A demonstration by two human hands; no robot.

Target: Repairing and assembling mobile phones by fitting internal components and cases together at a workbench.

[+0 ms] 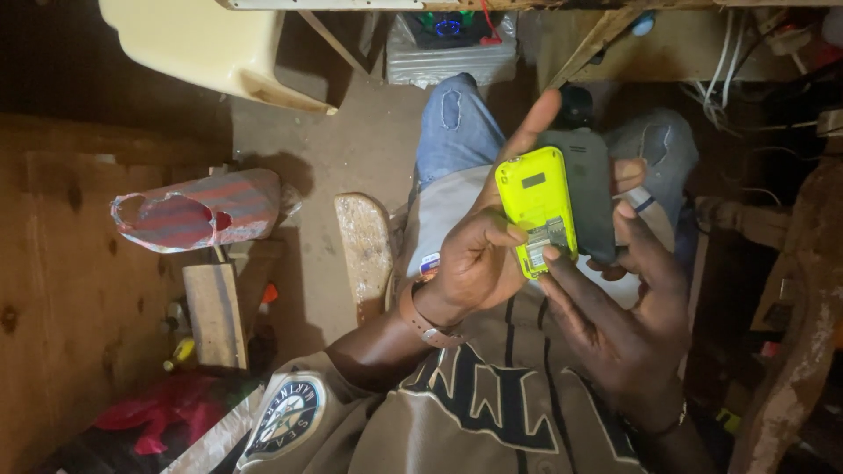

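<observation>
Nearest to me, my right hand [628, 325] comes up from below, its index fingertip pressed on the lower end of the yellow-green phone [536, 211], right at the opened patch where small metal parts show. The other fingers of that hand curl behind a dark grey phone cover [590, 193], holding it against the back of the yellow one (how tightly, I cannot tell). My left hand [479, 254] grips the yellow-green phone from its left edge, thumb folded across the lower corner, the index finger stretched straight up past the top. A brown strap [421, 320] sits on my left wrist. Both hands hover over my lap, above my blue jeans [457, 132]. Farther out, on the dirt floor to my left, lies a worn wooden board [364, 246], and beyond it a crumpled red-striped bag [198, 211]. Farthest away stands a cream plastic chair [206, 44].
</observation>
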